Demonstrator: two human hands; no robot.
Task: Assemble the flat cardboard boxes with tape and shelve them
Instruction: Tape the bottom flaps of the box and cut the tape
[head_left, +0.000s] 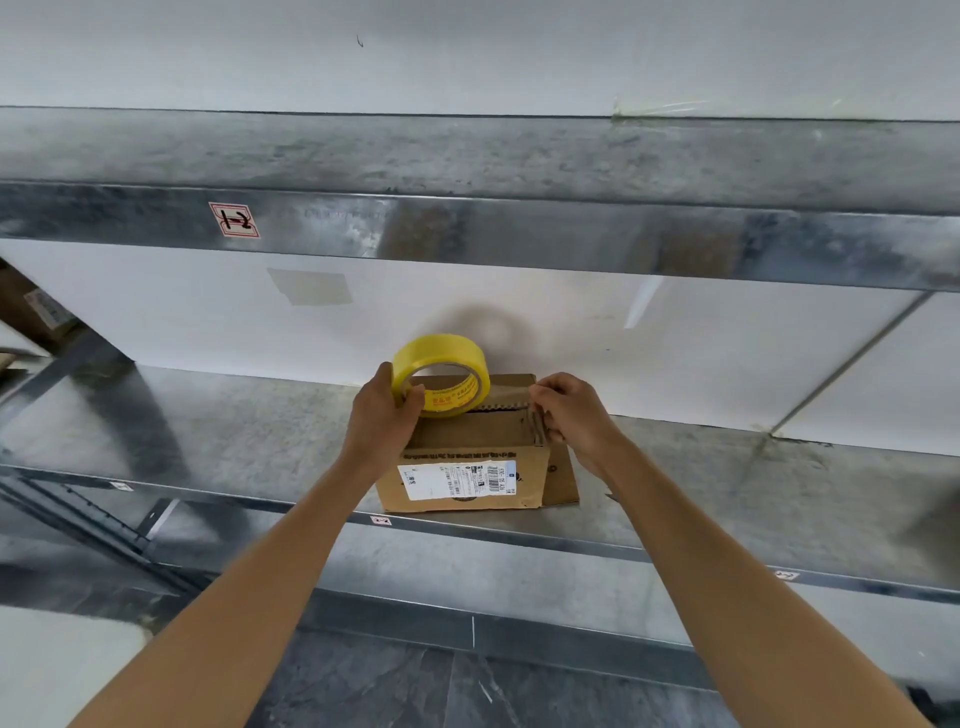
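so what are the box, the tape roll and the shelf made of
The box: brown corrugated cardboard, matte; wavy fluting shows along the top flap's edge. The tape roll: glossy yellowish plastic film, probably on a card core with printed lettering. The shelf: sheet metal, likely galvanised steel, with a dull mottled grey sheen and blurry reflections.

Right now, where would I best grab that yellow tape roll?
Pinch the upper rim of the tape roll, one finger through its open core, coming from above. It stands on edge over the cardboard box, core facing us; the left hand grips its left side, and the pulled strip runs off low toward the right hand, so the top is probably the freest part.
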